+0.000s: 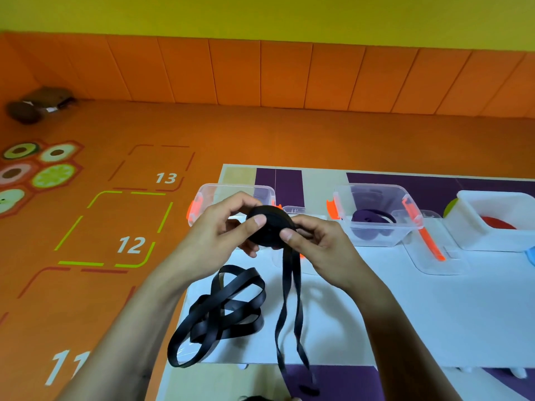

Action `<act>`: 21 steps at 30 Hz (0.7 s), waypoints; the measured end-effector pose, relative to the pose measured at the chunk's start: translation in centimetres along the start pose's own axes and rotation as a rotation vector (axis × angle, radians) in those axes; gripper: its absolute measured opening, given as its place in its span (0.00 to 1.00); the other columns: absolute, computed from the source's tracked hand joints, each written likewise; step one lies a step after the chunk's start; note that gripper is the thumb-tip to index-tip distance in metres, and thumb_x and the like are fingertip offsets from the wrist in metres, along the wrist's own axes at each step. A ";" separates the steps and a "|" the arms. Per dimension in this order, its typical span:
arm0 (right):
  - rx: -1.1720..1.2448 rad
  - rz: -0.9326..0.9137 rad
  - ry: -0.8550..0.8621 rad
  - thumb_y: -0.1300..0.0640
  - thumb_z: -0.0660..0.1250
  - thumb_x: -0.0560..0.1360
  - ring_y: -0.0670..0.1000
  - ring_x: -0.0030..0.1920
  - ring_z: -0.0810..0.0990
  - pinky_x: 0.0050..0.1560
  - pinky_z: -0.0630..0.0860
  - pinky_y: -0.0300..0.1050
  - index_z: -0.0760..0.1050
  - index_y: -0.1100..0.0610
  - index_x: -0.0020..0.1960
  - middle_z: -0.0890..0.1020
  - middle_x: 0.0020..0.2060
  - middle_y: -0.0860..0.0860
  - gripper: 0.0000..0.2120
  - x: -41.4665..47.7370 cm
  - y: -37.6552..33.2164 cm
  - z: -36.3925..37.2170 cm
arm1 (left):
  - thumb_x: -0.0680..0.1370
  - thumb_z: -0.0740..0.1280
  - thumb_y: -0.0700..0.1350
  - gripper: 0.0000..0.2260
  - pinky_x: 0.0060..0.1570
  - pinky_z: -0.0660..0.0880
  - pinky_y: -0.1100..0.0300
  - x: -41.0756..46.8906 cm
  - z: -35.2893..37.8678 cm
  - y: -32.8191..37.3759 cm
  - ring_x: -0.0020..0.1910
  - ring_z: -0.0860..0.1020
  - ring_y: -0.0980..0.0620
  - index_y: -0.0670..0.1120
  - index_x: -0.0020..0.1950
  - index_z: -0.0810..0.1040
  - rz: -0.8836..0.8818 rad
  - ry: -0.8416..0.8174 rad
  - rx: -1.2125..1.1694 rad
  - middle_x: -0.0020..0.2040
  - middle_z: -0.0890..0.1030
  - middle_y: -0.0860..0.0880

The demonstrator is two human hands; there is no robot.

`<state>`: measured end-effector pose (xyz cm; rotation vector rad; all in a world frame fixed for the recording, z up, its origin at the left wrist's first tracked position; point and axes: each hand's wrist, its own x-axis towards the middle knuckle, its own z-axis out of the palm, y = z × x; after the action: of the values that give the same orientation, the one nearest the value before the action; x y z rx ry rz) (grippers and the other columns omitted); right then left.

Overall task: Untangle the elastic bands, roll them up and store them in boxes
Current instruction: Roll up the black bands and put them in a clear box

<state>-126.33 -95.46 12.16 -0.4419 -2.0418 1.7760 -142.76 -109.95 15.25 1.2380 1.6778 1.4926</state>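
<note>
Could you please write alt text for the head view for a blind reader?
The left hand and right hand hold a partly rolled black elastic band above a white table, its tail hanging down. A tangled black band lies left; a clear box behind holds purple bands.

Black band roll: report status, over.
Left hand and right hand both pinching the black band roll. Loose tail hangs, not yet rolled. Second black band lies tangled nearby, apart.

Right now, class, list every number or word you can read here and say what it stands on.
"13": orange floor, in the red dashed square.
"12": same floor, in the green dashed square.
"11": same floor, partly hidden by an arm.
Embossed mark on a clear lid: too small to read.
</note>
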 end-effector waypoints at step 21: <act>-0.257 -0.019 -0.118 0.49 0.56 0.86 0.40 0.32 0.71 0.38 0.66 0.35 0.76 0.51 0.62 0.74 0.33 0.37 0.13 0.8 -1.5 0.7 | 0.82 0.66 0.46 0.06 0.28 0.79 0.53 0.7 -1.0 1.2 0.28 0.81 0.38 0.44 0.55 0.79 -0.133 -0.062 0.082 0.45 0.80 0.44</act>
<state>-127.30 -95.93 13.68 -0.3969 -2.3616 1.5673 -143.62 -109.79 16.70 1.1778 1.7591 1.3065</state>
